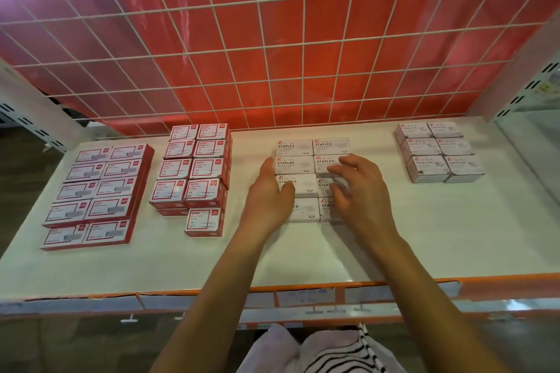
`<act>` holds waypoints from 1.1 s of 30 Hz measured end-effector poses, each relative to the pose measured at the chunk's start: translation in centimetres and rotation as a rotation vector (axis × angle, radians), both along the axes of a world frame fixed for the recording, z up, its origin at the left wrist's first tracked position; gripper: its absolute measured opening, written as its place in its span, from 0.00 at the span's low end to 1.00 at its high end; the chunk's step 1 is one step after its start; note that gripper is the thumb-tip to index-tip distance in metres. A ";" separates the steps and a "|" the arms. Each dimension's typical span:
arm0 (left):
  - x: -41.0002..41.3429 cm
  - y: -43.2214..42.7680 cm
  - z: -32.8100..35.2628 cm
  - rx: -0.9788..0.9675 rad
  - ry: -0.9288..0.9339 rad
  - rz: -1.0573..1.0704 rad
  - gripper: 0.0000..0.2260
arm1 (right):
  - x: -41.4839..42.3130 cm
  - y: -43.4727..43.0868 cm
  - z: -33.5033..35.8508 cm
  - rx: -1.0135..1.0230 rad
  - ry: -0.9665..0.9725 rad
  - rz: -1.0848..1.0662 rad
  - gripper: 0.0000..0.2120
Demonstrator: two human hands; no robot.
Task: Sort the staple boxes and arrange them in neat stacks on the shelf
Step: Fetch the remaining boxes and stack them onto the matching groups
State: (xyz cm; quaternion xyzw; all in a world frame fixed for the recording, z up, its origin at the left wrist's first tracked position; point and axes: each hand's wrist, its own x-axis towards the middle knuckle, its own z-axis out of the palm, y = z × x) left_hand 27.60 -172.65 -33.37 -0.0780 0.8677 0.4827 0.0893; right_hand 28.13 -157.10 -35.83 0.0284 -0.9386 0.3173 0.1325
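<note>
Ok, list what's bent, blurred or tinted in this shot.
Head view: the wide lens bows the wire grid and the shelf edge; the right hand smears with motion at its fingertips; the STAPLES boxes read sharp, the red-trimmed boxes soft; a purple cast tints the upper left corner.

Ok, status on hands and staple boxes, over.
Left hand flat against left side of white staples block. Right hand curled over its right column, grip unclear. Nothing blocking.
</note>
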 end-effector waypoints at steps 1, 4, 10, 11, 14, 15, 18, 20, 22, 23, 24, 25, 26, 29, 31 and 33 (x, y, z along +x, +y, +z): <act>0.1 0.1 0.0 -0.043 0.033 0.006 0.22 | 0.2 -0.2 0.0 0.001 0.000 0.018 0.15; 0.4 0.8 0.2 -0.214 0.146 0.009 0.25 | 1.0 -0.6 0.5 -0.008 -0.046 0.036 0.15; 1.0 4.5 0.8 -0.368 0.234 -0.043 0.26 | 2.1 2.3 1.2 0.025 -0.086 0.050 0.17; 1.1 5.4 0.8 -0.392 0.236 -0.047 0.27 | 2.4 3.2 1.3 0.024 -0.090 0.050 0.17; 1.5 8.5 0.7 -0.441 0.240 -0.055 0.27 | 3.5 6.1 1.5 0.034 -0.088 0.036 0.16; 1.6 9.6 0.8 -0.450 0.253 -0.070 0.27 | 3.9 7.1 1.5 0.040 -0.080 0.027 0.16; 1.9 12.9 1.0 -0.471 0.298 -0.133 0.27 | 5.0 10.3 1.5 0.036 -0.073 -0.008 0.18; 2.0 15.1 1.1 -0.494 0.325 -0.207 0.27 | 5.8 12.5 1.5 0.022 -0.064 -0.055 0.20; 2.4 17.3 1.2 -0.514 0.330 -0.285 0.28 | 6.7 14.6 1.6 0.029 -0.063 -0.106 0.20; 2.5 18.3 1.2 -0.520 0.333 -0.321 0.28 | 7.1 15.5 1.7 0.039 -0.059 -0.130 0.20; 2.7 19.3 1.3 -0.526 0.340 -0.355 0.29 | 7.5 16.4 1.7 0.043 -0.064 -0.159 0.19; 2.8 20.2 1.5 -0.531 0.349 -0.385 0.29 | 7.9 17.1 1.7 0.042 -0.072 -0.186 0.19; 2.9 21.0 1.5 -0.537 0.359 -0.413 0.29 | 8.2 17.8 1.5 0.043 -0.077 -0.211 0.19; 3.2 23.3 1.5 -0.562 0.387 -0.487 0.29 | 9.3 19.5 1.4 0.042 -0.083 -0.274 0.20; 3.4 24.8 1.3 -0.569 0.389 -0.534 0.29 | 10.2 20.7 1.5 0.022 -0.099 -0.329 0.22; 3.9 26.3 1.1 -0.580 0.387 -0.578 0.29 | 11.0 22.0 1.4 0.030 -0.112 -0.380 0.22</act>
